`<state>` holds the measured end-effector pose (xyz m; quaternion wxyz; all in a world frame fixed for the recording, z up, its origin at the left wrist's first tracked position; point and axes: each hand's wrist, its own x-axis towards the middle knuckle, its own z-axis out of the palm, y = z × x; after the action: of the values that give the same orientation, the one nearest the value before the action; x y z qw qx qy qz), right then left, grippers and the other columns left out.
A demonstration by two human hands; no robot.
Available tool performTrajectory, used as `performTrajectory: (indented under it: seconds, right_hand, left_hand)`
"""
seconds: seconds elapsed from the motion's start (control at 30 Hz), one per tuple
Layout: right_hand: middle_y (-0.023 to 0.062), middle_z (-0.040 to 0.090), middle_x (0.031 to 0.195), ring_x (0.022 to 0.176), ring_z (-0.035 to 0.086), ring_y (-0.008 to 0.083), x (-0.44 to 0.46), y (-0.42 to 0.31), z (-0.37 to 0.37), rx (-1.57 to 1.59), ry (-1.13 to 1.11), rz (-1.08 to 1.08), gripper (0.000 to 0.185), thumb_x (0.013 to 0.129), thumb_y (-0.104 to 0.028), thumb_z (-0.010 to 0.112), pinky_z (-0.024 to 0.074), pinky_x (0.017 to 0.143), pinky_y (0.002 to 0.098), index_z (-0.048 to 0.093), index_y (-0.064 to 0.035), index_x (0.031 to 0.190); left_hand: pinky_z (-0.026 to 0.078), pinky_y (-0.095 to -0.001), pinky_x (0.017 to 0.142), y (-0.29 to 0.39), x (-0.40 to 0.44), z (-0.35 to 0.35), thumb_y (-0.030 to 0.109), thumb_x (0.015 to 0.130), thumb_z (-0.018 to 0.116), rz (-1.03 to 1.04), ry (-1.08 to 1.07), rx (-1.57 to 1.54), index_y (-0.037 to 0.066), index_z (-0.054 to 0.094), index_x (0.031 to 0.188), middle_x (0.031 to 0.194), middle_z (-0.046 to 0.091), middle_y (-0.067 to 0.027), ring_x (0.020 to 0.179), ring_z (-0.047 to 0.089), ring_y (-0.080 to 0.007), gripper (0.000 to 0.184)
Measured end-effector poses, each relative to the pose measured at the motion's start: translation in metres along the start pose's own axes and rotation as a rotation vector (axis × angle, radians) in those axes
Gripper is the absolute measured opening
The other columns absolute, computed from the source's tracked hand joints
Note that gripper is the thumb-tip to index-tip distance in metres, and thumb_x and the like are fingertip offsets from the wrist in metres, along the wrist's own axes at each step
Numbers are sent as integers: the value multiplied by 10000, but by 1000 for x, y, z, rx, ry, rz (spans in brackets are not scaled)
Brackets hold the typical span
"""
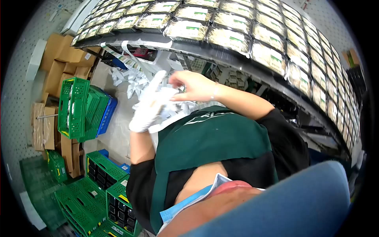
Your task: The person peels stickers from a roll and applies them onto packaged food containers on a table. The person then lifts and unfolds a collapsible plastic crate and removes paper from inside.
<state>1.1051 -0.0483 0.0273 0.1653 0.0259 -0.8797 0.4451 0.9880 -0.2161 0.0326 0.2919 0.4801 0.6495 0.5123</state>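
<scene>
My left hand (149, 108) wears a white glove and is raised in front of my apron. It is smeared by motion; one gloved fingertip points up, and the other fingers are hard to make out. Close on its right is my bare right hand (192, 85), its fingers bent and its thumb apart from them, with nothing visible between them. The thumb is near or touching the white glove; which of these is unclear. Below both hands is a heap of crumpled white label strips (132, 85).
Rows of packed trays (189, 28) fill a long dark-edged table (177, 45) ahead and to the right. Green crates (73, 108) are stacked at the left, with more crates (81, 201) at the lower left. Cardboard boxes (59, 65) stand at the upper left.
</scene>
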Motion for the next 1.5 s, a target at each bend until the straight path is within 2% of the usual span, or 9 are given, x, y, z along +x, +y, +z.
performTrajectory:
  seconds: [0.3, 0.6, 0.7, 0.8, 0.9, 0.97, 1.07, 1.23, 1.5]
  right_hand:
    - [33, 608, 730, 656, 557, 85, 27, 94, -84, 434, 87, 352, 176, 760, -186, 624, 461, 607, 247, 600, -23, 822]
    - [170, 596, 760, 751, 583, 294, 186, 217, -83, -273, 102, 462, 251, 790, -264, 511, 452, 699, 358, 569, -25, 843]
    - [134, 596, 793, 780, 571, 288, 189, 241, -68, -911, 110, 147, 262, 784, -321, 515, 441, 721, 365, 556, -62, 805]
    - [131, 585, 864, 826, 557, 267, 182, 231, -107, -961, 113, 545, 331, 772, -379, 530, 425, 768, 356, 541, -68, 881]
    - [110, 600, 822, 787, 578, 235, 172, 185, -110, -110, 9, 725, 322, 746, -307, 593, 453, 718, 331, 537, -68, 955]
    - [87, 608, 808, 783, 585, 214, 161, 152, -88, 164, -4, 326, 284, 716, -234, 637, 455, 711, 310, 555, -71, 932]
    - [75, 605, 738, 745, 570, 213, 169, 145, -92, 151, 123, 287, 155, 694, -188, 652, 448, 698, 309, 615, -63, 779]
    - [85, 620, 765, 673, 592, 193, 220, 250, -154, -135, 264, 718, 197, 761, -244, 580, 463, 657, 297, 603, -62, 834]
    - [115, 589, 871, 864, 550, 255, 215, 289, -171, -1136, 195, 605, 392, 784, -417, 499, 420, 750, 373, 536, -63, 946]
  left_hand:
    - [485, -213, 557, -19, 106, 49, 124, 810, 514, -278, -1, -583, -57, 440, 1143, 797, 605, -108, 629, 590, -139, 387]
    - [482, -255, 595, -54, 149, -3, 221, 836, 463, -313, 57, -602, -85, 507, 1053, 828, 622, -142, 645, 603, -180, 378]
    - [481, -252, 603, -76, 172, -24, 222, 833, 464, -277, 81, -676, -89, 524, 1029, 851, 621, -154, 651, 608, -185, 372]
    - [482, -242, 616, -73, 194, -38, 228, 833, 462, -260, 99, -689, -88, 511, 1056, 877, 620, -157, 669, 612, -179, 390]
    - [470, -235, 585, -89, 214, -38, 228, 834, 464, -289, 74, -753, -56, 547, 1012, 831, 625, -132, 643, 598, -159, 346]
    - [450, -237, 537, -100, 229, -33, 198, 823, 496, -83, 280, -289, -19, 584, 917, 725, 605, -74, 596, 568, -140, 252]
    - [428, -225, 513, -79, 247, -37, 140, 802, 535, -242, 290, -529, 4, 592, 845, 627, 543, -16, 588, 545, -109, 153]
    - [450, -222, 589, -95, 258, -47, 115, 811, 530, -293, 82, -665, -10, 586, 900, 773, 589, -67, 672, 556, -102, 164]
    - [451, -255, 754, -102, 276, -45, 109, 810, 511, -208, 24, -575, -30, 558, 1008, 1026, 577, -112, 895, 558, -153, 246]
